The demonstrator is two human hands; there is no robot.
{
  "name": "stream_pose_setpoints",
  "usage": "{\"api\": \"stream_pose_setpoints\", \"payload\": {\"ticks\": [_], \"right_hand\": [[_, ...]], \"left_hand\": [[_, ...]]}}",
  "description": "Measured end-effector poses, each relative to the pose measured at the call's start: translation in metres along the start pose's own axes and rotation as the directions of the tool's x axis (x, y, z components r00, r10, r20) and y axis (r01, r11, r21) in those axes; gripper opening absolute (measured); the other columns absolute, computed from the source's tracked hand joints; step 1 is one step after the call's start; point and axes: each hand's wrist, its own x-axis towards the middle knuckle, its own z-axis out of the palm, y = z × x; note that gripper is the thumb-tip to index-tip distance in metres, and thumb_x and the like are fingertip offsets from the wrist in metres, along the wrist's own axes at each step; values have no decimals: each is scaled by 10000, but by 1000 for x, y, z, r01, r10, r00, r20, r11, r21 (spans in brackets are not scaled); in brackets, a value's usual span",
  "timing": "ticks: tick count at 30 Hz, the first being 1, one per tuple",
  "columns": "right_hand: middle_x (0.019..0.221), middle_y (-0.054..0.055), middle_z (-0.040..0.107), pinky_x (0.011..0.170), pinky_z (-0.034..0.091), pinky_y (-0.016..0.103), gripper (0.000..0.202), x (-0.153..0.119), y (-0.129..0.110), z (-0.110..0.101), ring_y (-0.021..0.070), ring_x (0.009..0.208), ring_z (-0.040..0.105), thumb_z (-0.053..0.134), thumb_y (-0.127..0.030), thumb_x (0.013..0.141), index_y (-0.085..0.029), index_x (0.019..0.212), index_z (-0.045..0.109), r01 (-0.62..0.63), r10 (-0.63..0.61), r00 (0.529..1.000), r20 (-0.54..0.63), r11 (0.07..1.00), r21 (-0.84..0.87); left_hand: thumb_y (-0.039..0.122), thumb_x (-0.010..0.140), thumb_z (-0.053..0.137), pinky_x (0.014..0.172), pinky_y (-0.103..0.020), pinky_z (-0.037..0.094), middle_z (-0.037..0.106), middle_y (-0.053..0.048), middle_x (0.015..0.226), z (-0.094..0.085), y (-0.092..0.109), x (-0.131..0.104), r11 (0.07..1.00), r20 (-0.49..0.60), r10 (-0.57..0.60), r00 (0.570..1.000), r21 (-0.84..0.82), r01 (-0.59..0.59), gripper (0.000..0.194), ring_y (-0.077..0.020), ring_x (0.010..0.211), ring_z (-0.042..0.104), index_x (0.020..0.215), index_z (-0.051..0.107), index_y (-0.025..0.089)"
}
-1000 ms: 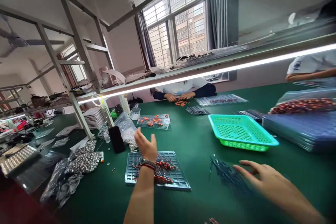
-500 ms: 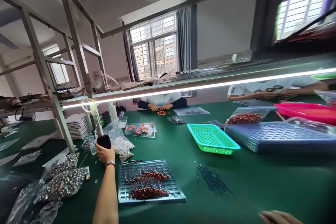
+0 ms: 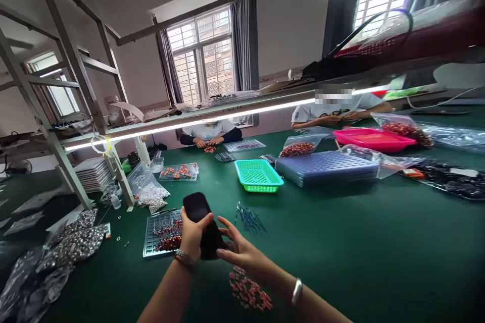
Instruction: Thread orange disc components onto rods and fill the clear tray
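Observation:
In the middle of the view, my left hand (image 3: 191, 232) is wrapped round a black smartphone (image 3: 201, 212), thumb across its face. The phone is tilted above the table, its screen dark. My right hand (image 3: 242, 247) is at the phone's lower right edge with its fingers apart; whether it bears any of the phone's weight I cannot tell. Behind my left hand, partly covered by it, a clear compartment tray (image 3: 149, 242) carries red and dark beaded pieces (image 3: 164, 234). Loose pinkish-red beads (image 3: 248, 290) lie on the table below my right forearm.
Dark thin strands (image 3: 250, 219) lie beyond the phone. Behind them are a green basket (image 3: 261, 187), stacked clear trays (image 3: 326, 166) and a pink tray (image 3: 373, 140). Bags of metallic beads (image 3: 76, 239) are at left. Two people sit across the table under a lit shelf (image 3: 227, 113).
My left hand has brought the smartphone from the left post to the middle. My right hand has come in from the lower right to the phone. The view has swung right, uncovering the red beads.

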Motion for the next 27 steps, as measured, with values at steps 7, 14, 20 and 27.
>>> {"api": "stream_pose_setpoints", "payload": {"ticks": [7,14,20,27], "right_hand": [[1068,93,626,858,493,457,1040,-12,-3,-13,272,884,640,789,-311,593,-191,1441,199,-5,3,995,-101,1000,-19],[1117,94,602,928,453,426,679,-1,-3,-21,282,1022,590,544,-619,797,-206,1314,390,18,-9,972,-233,999,36],[913,50,604,689,524,372,731,-11,-6,-21,235,771,627,556,-552,820,-209,1394,261,37,-15,978,-209,995,97],[939,61,618,784,505,398,753,-21,-13,-22,249,853,612,638,-413,788,-195,1390,242,59,-43,976,-213,996,72]], "left_hand": [[319,883,580,743,-343,539,652,-45,913,35,-8,-47,986,77,-114,991,-111,122,325,-154,765,644,1148,527,140],[419,913,491,839,-283,492,677,-67,957,32,-26,-53,946,85,-172,982,-263,188,339,-165,869,649,1129,559,167],[499,893,479,797,-362,502,692,-104,882,7,-28,-54,877,315,-391,865,-158,454,470,-213,785,651,1094,626,101],[598,872,436,861,-489,479,618,-189,1191,-3,-27,-59,809,618,-470,630,17,588,634,-341,1061,602,1274,534,117]]}}
